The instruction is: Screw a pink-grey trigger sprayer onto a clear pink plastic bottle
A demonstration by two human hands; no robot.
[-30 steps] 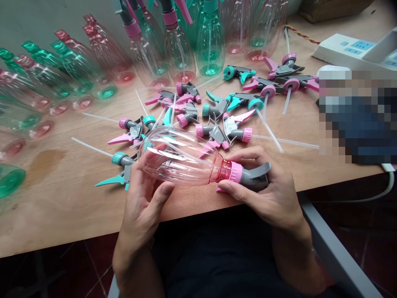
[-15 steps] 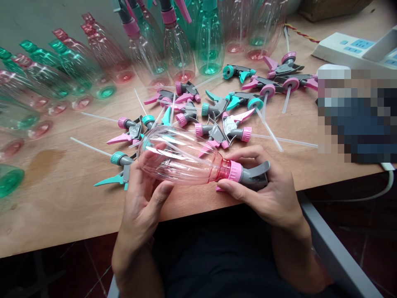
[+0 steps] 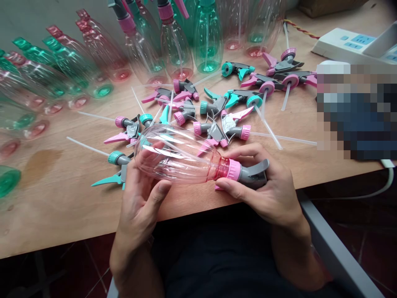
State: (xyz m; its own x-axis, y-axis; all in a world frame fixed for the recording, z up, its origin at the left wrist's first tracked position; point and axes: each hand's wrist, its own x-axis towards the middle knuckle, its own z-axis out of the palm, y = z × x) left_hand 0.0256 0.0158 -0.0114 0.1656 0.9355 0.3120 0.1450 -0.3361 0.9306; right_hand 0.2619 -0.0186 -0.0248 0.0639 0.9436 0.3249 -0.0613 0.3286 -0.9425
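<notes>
We have the clear pink bottle (image 3: 182,167) on its side in both hands, over the near edge of the wooden surface (image 3: 77,207), base to our left and neck (image 3: 222,166) to our right. Our left grip (image 3: 138,200) cradles the base end, thumb on the near side and fingers behind, seen through the wall. Our right grip (image 3: 274,190) grasps the pink collar (image 3: 233,169) and grey spray head (image 3: 252,176) at the neck.

We judge the bottle light, probably thin-walled, and likely to flex or dent if squeezed hard about its wide middle. Its glossy, tapering sides could slip, so a broad, gentle hold near the base suits it. The narrow neck looks stiffer, and the ribbed collar should give our fingertips better purchase than the smooth spray head; the lever seems a poor handhold. How tightly the collar sits, we cannot tell.
</notes>
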